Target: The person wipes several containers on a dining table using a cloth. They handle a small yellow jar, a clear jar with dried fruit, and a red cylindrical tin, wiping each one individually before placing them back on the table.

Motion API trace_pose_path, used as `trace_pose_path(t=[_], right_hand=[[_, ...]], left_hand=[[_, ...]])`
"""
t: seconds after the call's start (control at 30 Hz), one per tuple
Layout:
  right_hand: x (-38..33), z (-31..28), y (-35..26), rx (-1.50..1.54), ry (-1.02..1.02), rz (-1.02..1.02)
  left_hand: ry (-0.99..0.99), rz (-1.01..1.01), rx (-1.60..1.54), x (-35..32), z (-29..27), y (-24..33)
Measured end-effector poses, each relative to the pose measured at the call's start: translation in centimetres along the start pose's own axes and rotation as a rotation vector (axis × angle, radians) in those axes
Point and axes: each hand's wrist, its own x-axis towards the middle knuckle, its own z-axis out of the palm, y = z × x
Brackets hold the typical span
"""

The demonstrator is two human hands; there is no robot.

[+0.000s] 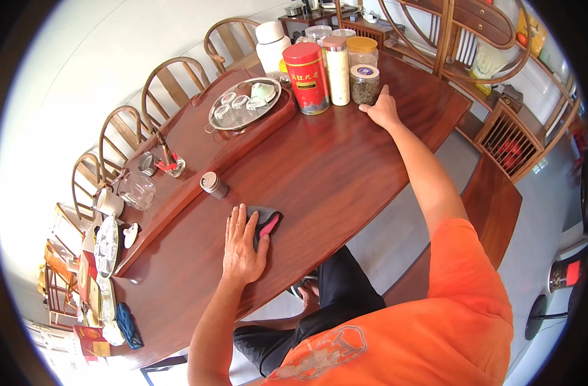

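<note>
My left hand lies with its fingers stretched out on a folded dark grey and pink cloth on the reddish-brown wooden table. Just beyond its fingertips stands a small metal-lidded shaker. Farther off to the right, my right hand is around the lower right side of a clear jar of dark dried leaves, thumb at the front; some fingers are hidden. Beside that jar are a tall cream bottle, a red tin and a yellow-lidded jar.
A round metal tray with small glass cups rests on the raised wooden tea board. A glass pitcher stands left. Wooden chairs line the far side; a bench is at the right.
</note>
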Motion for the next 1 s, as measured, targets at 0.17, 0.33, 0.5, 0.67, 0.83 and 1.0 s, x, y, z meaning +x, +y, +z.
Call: trace_pose_path(t=[0.17,0.33,0.5,0.67,0.83,1.0], right_hand=[[-4.5,-1.4,0.6,0.02,0.043,-0.112],[-18.4,-0.5,-6.7,0.4,-0.307,-0.435],[-30.7,-0.7,-15.3,0.711,-0.744,-0.423],[-36.2,1.4,-17.0,1.198,-0.765,-0.371],[-37.2,-2.8,-17.5,1.009,-0.897,-0.097],[-36.5,-3.2,-17.8,0.821,-0.674,-0.267]], left_hand=[[-0.001,0.043,-0.021,0.6,0.5,-0.3],[0.267,0.066,0.03,-0.4,1.2,-1.3],[0.427,-0.176,-0.274,-1.0,-0.7,1.1],[0.253,-0.431,-1.129,-3.3,-4.2,6.3],[0.164,-0.51,-1.169,-8.7,-6.6,6.5],[0.213,-0.632,-1.309,-10.5,-7.8,6.1]])
